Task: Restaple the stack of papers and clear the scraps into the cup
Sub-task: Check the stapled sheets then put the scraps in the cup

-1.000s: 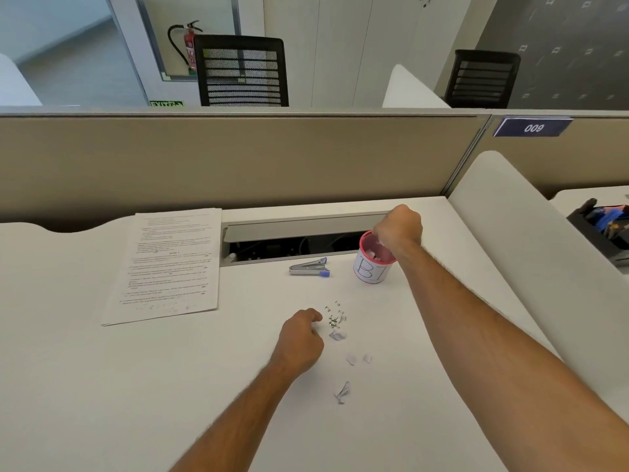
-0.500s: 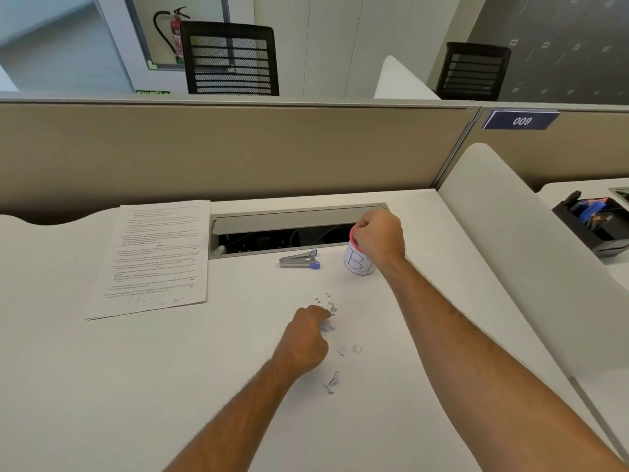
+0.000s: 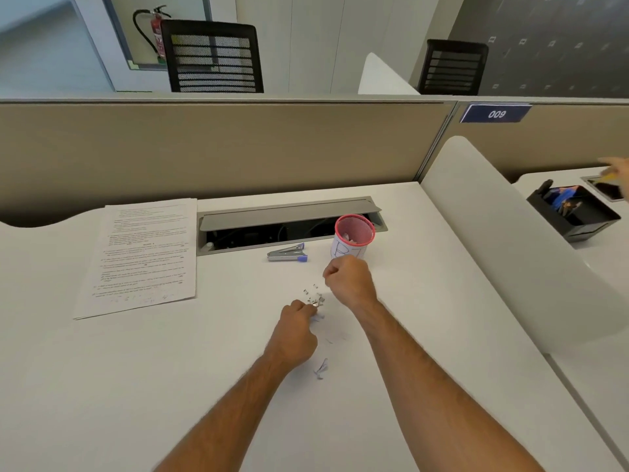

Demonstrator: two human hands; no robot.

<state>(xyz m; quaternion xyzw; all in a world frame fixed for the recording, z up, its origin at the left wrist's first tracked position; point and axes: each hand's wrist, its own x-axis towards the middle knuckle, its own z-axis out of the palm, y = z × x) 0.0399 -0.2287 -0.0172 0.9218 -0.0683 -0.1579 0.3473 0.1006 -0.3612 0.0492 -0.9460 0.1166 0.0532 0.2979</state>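
Observation:
The stack of papers lies flat at the desk's left, with no hand on it. A small silver and blue stapler lies just left of the pink-rimmed white cup, which holds some scraps. A small pile of loose staples and paper bits sits in front of the cup, and a paper scrap lies nearer to me. My left hand is curled, its fingertips pinching at the near edge of the pile. My right hand hovers as a fist just right of the pile, below the cup, with nothing seen in it.
An open grey cable tray runs behind the stapler and cup. A beige partition closes the back and a white side divider the right. A black organiser stands on the neighbouring desk, where another person's hand shows at the frame edge.
My right hand has left the cup's rim and come back toward me to the staple pile. My left hand has crept forward to the pile's edge.

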